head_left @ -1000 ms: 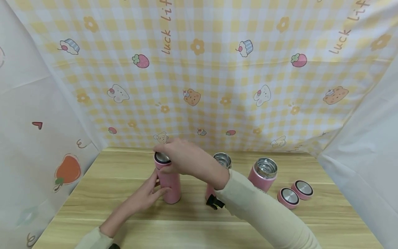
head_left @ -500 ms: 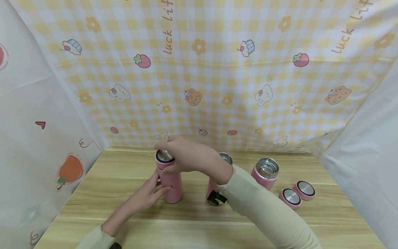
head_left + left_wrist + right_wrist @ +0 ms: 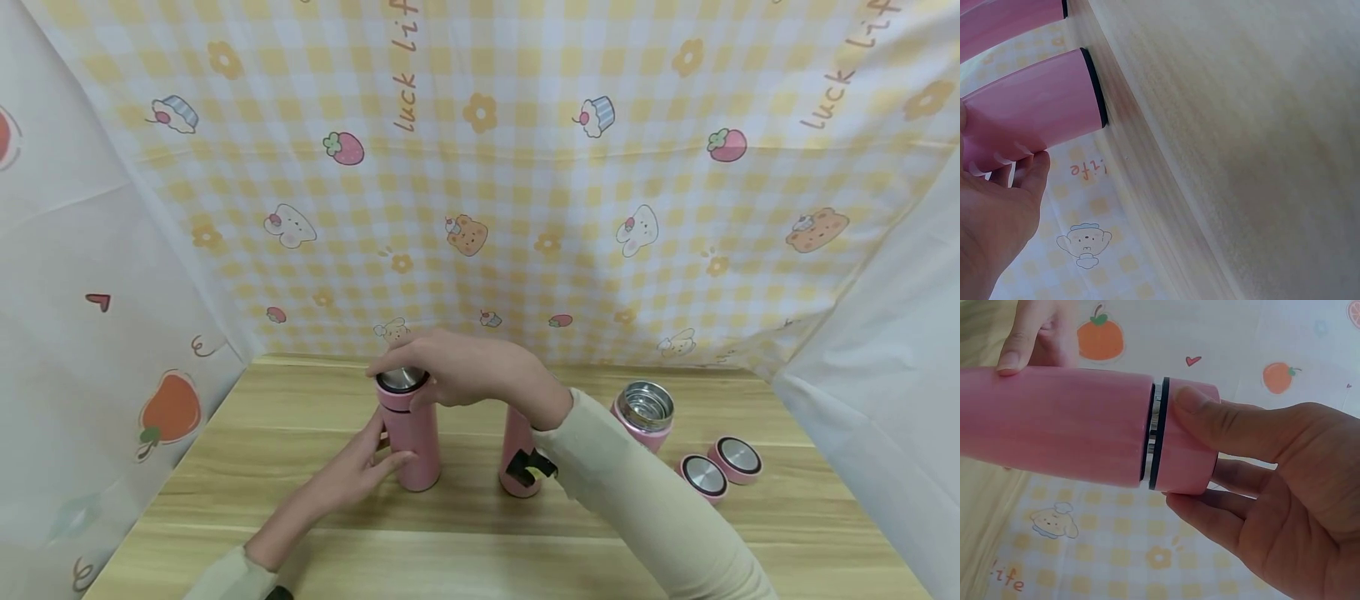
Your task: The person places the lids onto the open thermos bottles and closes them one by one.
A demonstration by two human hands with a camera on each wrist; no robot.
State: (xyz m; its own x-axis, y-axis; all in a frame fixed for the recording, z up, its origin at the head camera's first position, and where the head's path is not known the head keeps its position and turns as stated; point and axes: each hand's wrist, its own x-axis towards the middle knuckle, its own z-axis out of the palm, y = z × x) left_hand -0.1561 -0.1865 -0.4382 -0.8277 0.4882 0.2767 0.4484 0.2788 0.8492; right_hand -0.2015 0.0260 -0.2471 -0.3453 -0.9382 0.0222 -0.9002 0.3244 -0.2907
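Note:
A pink thermos bottle (image 3: 414, 437) stands upright on the table, left of the middle. My left hand (image 3: 367, 468) grips its body from the left, thumb across the front. In the left wrist view the fingers wrap the bottle's pink wall (image 3: 1035, 103) above its black base. My right hand (image 3: 472, 367) holds the pink lid (image 3: 1191, 434) at the top, thumb on one side and fingers on the other. Between lid and body, the right wrist view shows a narrow gap with the silver neck (image 3: 1152, 434) visible.
A second pink bottle (image 3: 521, 450) stands to the right, its top hidden behind my right arm. Further right is a lidless bottle with a steel mouth (image 3: 645, 407). Two pink lids, one nearer (image 3: 705, 477) and one farther (image 3: 738, 458), lie beside it. A checked cloth (image 3: 480, 183) hangs behind.
My right hand has shifted slightly on the lid, with its wrist swinging a little to the right. More of the lid's top shows. The left hand keeps its hold on the bottle.

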